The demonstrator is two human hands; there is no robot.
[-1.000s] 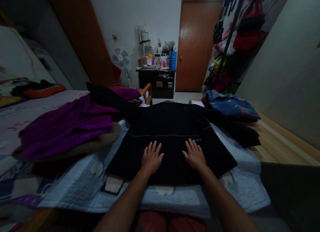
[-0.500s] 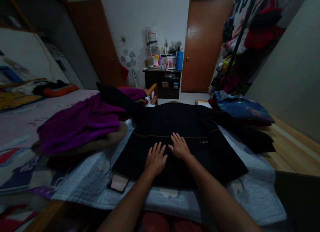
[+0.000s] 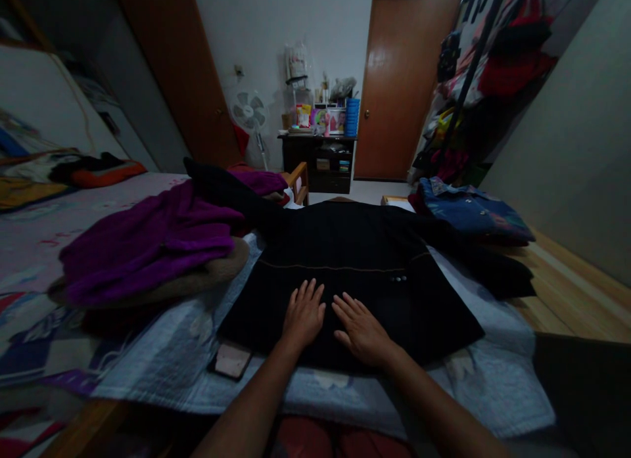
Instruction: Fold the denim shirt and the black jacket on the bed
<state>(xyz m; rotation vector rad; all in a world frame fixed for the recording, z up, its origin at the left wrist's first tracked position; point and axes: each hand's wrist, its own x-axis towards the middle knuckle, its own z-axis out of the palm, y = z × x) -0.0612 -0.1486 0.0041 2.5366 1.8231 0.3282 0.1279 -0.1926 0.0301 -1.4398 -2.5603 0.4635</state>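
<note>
A black long-sleeved garment (image 3: 345, 238) lies spread out on a light blue quilted cloth (image 3: 340, 405), its sleeves stretched to both sides. A thin brown line runs across it, with small pale dots at the right. My left hand (image 3: 304, 313) rests flat on the lower middle of the garment, fingers apart. Just to the right, my right hand (image 3: 362, 330) lies flat on the same fabric, fingers spread. Neither hand holds anything. A phone-like object (image 3: 231, 360) sits by the garment's lower left corner.
A purple garment (image 3: 148, 244) lies piled on other clothes at the left. Folded denim clothing (image 3: 473, 208) rests at the right on a wooden surface (image 3: 572, 287). Farther back stand a fan (image 3: 250, 111), a dark cabinet (image 3: 315, 162) and a brown door (image 3: 394, 90).
My right hand has slid down toward the garment's lower edge. My left hand stays in nearly the same place on the fabric. The view has shifted slightly.
</note>
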